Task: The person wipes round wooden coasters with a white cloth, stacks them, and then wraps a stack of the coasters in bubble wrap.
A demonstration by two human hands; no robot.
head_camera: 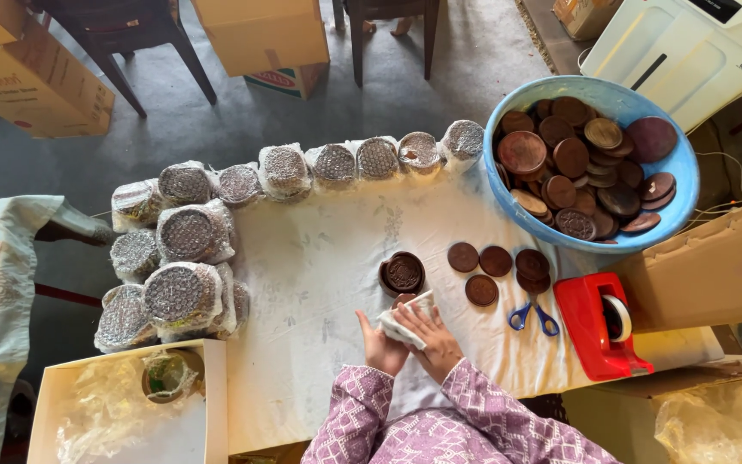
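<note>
Lilac patterned sleeves (440, 425) lead up to the two hands, which meet at the table's near edge: the left hand (380, 344) and the right hand (431, 339) together clasp a white cloth (405, 322) folded around a brown carved disc (403, 300). Just beyond them on the white tablecloth (319, 258) sits a small stack of brown discs (403, 273), with loose discs (495, 262), blue-handled scissors (532, 316) and a red tape dispenser (599, 326) to the right. Bubble-wrapped discs (186, 236) line the left and far edges, and a blue basin (680, 185) holds more discs.
</note>
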